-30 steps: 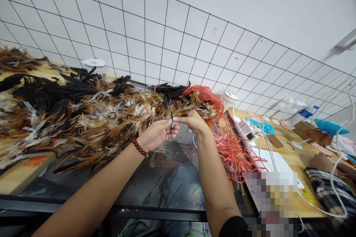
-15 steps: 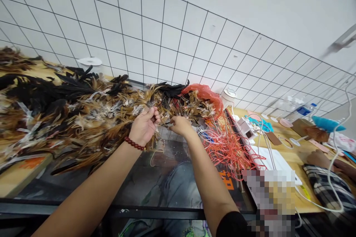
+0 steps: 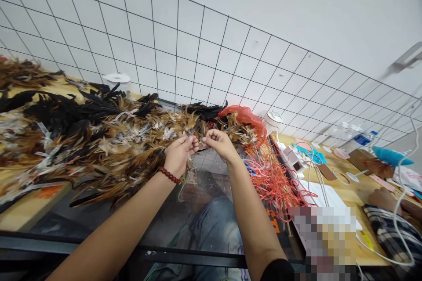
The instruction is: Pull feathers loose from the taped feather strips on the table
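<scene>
In the head view my left hand [image 3: 180, 154], with a dark red bead bracelet at its wrist, is closed in a pinch. A small tuft of brown feathers [image 3: 190, 121] rises from its fingertips. My right hand [image 3: 221, 145] is just to the right, thumb and index finger pinched together and almost meeting the left fingertips. Whatever lies between the right fingertips is too small to make out. Behind and to the left of both hands spreads a big heap of brown, white and black feathers [image 3: 132, 140], with white ties on some bunches.
A red plastic bag [image 3: 245, 116] and a tangle of red strings [image 3: 270, 180] lie right of my hands. A black wire grid [image 3: 176, 44] stands behind. A white spool [image 3: 117, 78], a white cup [image 3: 274, 117], cables and a bottle [image 3: 362, 139] are around. A person's plaid sleeve [image 3: 389, 228] shows at right.
My right hand has risen and turned, bringing its pinched fingertips up beside the left ones. My left hand remains pinched by the tuft. The view has shifted slightly.
</scene>
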A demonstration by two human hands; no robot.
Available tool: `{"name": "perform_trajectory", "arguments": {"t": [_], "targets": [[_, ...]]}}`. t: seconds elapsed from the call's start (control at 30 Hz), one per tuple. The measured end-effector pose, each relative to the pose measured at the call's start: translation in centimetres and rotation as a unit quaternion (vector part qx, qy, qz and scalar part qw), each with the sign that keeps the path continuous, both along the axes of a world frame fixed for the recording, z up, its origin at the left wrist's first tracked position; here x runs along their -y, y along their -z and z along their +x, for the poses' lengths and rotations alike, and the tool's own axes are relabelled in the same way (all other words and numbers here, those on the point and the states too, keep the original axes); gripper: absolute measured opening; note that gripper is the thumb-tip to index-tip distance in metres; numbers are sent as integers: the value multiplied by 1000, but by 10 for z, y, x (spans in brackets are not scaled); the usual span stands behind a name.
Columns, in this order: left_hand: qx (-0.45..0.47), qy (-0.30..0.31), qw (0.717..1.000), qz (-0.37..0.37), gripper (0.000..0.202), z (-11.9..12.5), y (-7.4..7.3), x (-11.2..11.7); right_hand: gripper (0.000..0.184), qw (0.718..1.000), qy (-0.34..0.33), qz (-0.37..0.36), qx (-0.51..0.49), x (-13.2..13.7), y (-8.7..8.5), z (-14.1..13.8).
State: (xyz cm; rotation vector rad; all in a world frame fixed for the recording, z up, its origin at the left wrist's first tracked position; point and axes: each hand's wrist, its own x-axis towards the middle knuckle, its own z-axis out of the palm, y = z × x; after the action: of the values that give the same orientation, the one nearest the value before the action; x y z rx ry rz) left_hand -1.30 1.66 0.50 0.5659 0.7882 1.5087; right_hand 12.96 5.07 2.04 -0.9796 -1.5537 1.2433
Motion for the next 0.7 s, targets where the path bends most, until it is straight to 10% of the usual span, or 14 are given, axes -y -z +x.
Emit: {"name": "perform_trajectory", "arguments": {"t": [0.3,0.53,0.7], "targets": [[-55,57,996,48,30,5,1,4,33,998,23,61,6,3,-6,-6],[-252,-12,960,119,12,5,6,2,28,997,28,67,23,0,-8,7],[-142,-78,980,112,15,5,2,0,17,950,113,134,257,-5,2,10]]}}
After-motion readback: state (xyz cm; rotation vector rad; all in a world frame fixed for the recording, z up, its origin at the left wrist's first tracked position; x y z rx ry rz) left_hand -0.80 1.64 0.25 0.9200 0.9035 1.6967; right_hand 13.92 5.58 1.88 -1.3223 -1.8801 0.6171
